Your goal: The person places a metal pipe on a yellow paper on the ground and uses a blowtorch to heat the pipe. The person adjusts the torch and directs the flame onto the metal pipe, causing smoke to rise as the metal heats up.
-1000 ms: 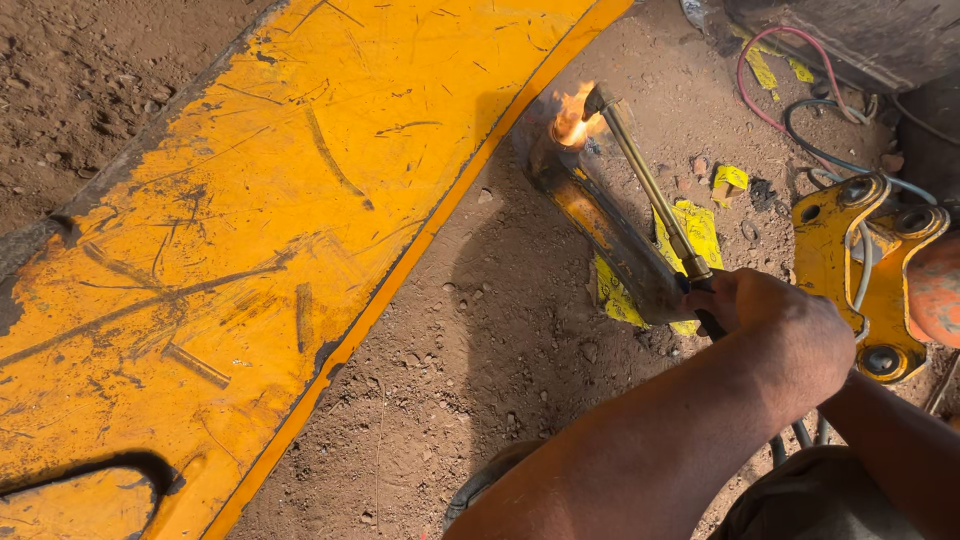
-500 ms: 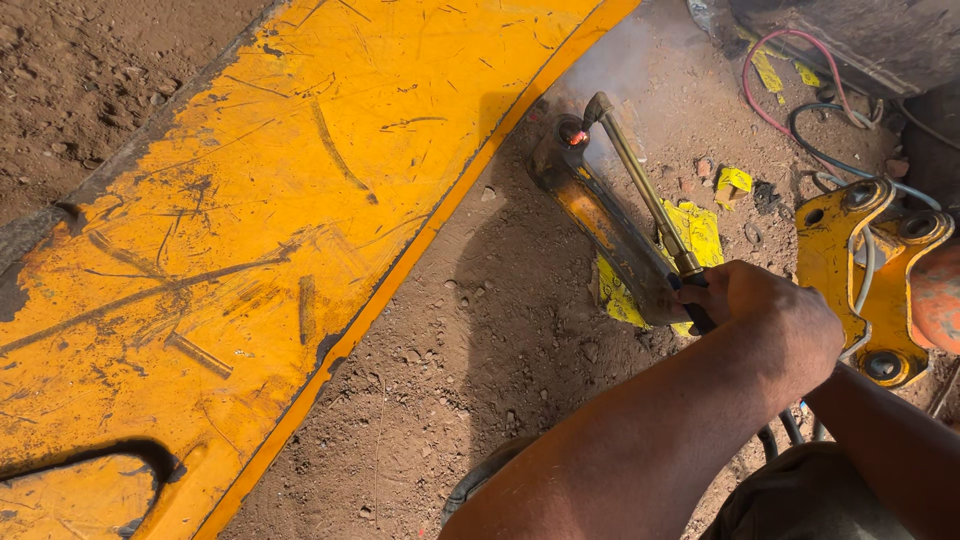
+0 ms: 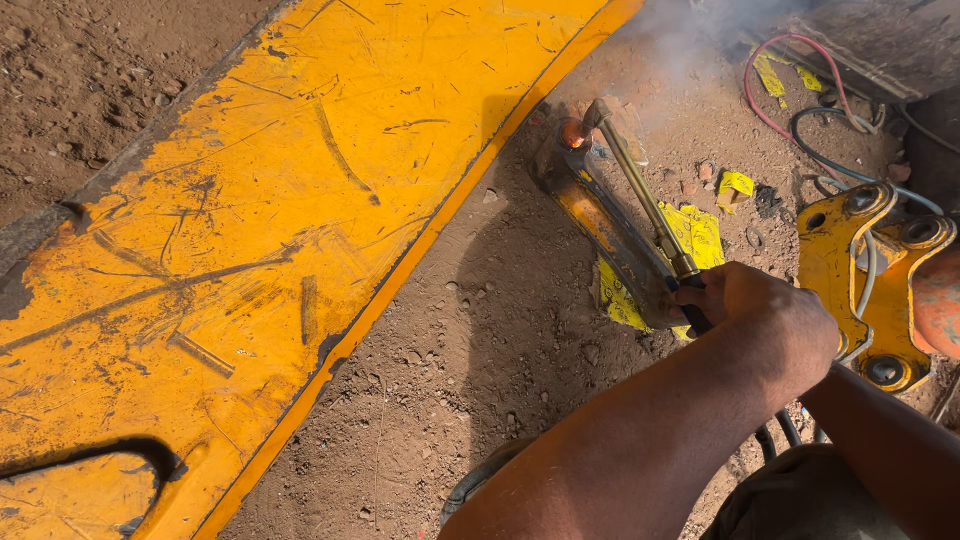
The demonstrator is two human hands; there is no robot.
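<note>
A scratched yellow steel beam (image 3: 250,250) lies slantwise across bare dirt ground (image 3: 480,360). Just beside its lower edge rests a small yellow metal piece (image 3: 600,225), its far end glowing orange under drifting smoke. A person's left hand (image 3: 765,315) wraps tightly around the handle of a brass cutting torch (image 3: 640,195), whose tip meets that glowing end. A yellow bracket (image 3: 850,270) sits well beyond the beam, with red and dark hoses (image 3: 790,110) near it. The right hand is out of view.

Scratched painted steel beam (image 3: 300,200), brass torch (image 3: 640,190)
</note>
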